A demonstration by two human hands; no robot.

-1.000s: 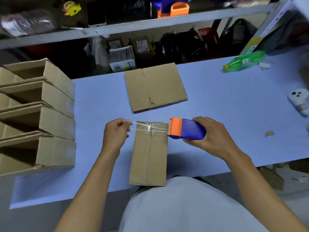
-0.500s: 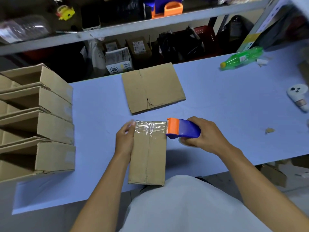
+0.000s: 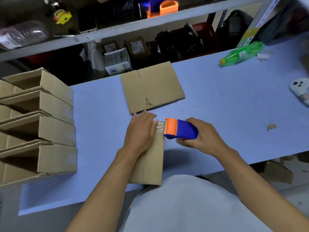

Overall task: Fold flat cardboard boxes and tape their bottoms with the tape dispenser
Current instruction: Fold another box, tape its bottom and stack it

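The box (image 3: pixel 150 158) stands at 6 o'clock on the table (image 3: pixel 217 101). The left hand (image 3: pixel 141 131) lies flat, pressing tape (image 3: pixel 160 127) onto it. The right hand (image 3: pixel 203 134) grips the dispenser (image 3: pixel 181 129) at 3 o'clock of the box. A skewed pull may wrinkle the tape or tear it early.

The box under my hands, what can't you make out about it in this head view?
- Box top seam and most of the tape: covered by the left hand.
- Its near end: lost at the table edge against the shirt.
- Dispenser tape roll: hidden by the right hand.
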